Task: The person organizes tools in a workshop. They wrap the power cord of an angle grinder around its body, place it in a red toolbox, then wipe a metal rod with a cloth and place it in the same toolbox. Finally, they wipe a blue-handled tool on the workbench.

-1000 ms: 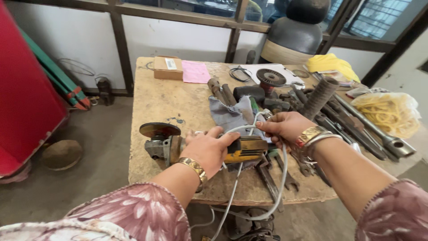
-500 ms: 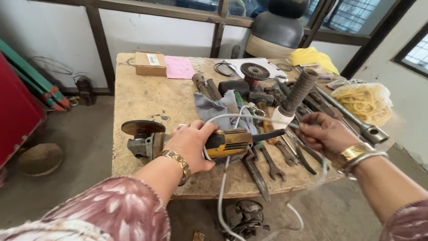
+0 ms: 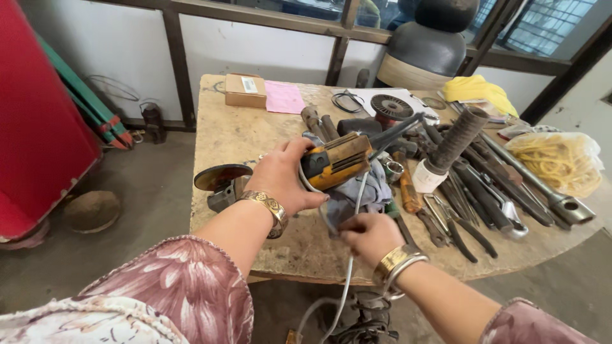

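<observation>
My left hand (image 3: pixel 280 181) is wrapped around the rear of the yellow and black corded power tool (image 3: pixel 336 161), lifting it just above the worn wooden surface (image 3: pixel 242 137) and the grey cloth (image 3: pixel 366 191) under it. It looks dense and front-heavy to me, with a hard ribbed plastic body, so a full grip near the middle should carry it best. My right hand (image 3: pixel 370 236) is closed on the pale grey power cable (image 3: pixel 347 280), which is limp and hangs off the edge. Pliers and wrenches (image 3: pixel 459 216) lie just beside.
</observation>
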